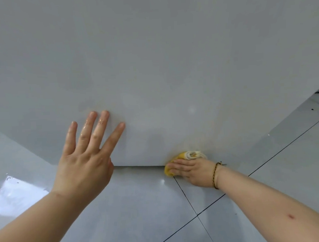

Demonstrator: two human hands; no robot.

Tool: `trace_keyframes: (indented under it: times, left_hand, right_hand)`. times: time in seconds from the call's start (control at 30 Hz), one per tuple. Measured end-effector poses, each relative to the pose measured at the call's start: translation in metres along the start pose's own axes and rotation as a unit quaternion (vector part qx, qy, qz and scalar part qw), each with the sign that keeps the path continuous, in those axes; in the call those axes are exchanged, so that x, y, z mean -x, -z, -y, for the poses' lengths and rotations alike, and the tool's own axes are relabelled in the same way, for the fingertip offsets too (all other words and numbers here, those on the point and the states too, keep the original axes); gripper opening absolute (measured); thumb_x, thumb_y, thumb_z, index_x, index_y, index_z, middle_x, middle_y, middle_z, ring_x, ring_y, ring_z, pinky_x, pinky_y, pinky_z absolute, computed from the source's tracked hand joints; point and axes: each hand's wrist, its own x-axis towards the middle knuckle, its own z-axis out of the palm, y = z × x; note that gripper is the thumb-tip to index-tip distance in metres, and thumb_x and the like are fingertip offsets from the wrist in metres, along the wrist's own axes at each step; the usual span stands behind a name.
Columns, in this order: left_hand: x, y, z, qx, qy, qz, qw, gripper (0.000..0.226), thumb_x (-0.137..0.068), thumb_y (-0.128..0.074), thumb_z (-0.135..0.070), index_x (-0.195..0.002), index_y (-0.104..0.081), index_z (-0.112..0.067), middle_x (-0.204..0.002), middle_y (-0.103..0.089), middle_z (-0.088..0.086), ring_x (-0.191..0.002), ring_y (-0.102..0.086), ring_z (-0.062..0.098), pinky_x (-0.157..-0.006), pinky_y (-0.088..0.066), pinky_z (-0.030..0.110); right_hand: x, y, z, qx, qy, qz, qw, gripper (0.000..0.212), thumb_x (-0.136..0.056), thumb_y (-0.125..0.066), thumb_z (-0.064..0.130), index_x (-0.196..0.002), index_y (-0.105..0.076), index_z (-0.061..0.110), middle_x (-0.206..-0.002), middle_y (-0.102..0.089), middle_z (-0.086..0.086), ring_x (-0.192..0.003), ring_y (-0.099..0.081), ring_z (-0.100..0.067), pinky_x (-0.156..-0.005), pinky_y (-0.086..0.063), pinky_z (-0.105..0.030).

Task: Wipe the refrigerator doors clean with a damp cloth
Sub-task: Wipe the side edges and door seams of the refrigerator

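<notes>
While right hand [193, 172] grasps bunched yellow-white cloth [191, 154], pressing it on bottom edge of refrigerator door [151, 65], left hand [82, 163] lies released, fingers spread flat on door, wet-looking.

Risks, as judgement:
- Wet left palm likely leaves prints or smears on panel.
- Bracing push may swing door if unlatched.
- Cloth at very edge may slip under door, knuckles scraping lip.
- Drips onto glossy floor tiles [279, 169] make footing slippery.
- Bracelet [215, 175] near door could scratch finish.
</notes>
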Motion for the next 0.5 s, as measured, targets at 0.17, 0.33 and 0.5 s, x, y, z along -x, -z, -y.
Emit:
trace_keyframes:
  times: [0.17,0.33,0.5]
  left_hand:
    - [-0.001,0.018,-0.007,0.006,0.021,0.033,0.999,0.064,-0.072,-0.031,-0.025,-0.136,-0.031,-0.016,-0.143,-0.023,0.014,-0.141,0.014,0.008,-0.115,0.006,0.035]
    - [-0.013,0.046,-0.02,0.015,0.073,0.023,0.997,0.062,-0.074,-0.03,-0.022,-0.135,-0.03,-0.013,-0.141,-0.025,0.013,-0.134,-0.007,0.021,-0.114,0.003,0.032]
    - [-0.018,0.068,-0.025,-0.001,0.098,0.023,0.995,0.063,-0.073,-0.029,-0.016,-0.137,-0.029,-0.01,-0.141,-0.027,0.012,-0.138,-0.002,0.019,-0.114,0.001,0.033]
  right_hand:
    - [0.064,-0.006,0.001,-0.047,-0.078,-0.059,0.994,0.063,-0.095,-0.018,0.006,-0.079,-0.077,0.021,-0.1,-0.071,0.01,-0.136,-0.021,-0.032,-0.117,0.007,-0.035]
    - [0.056,0.076,-0.066,-0.096,-0.232,-0.408,0.878,0.028,-0.098,-0.035,0.009,-0.097,-0.062,0.016,-0.116,-0.06,0.006,-0.115,-0.05,-0.022,-0.11,-0.024,-0.035]
    - [0.025,0.097,-0.101,-0.029,-0.387,-0.456,0.801,0.022,-0.098,-0.039,0.017,-0.107,-0.058,0.023,-0.128,-0.055,0.013,-0.14,-0.024,-0.017,-0.115,-0.015,-0.032]
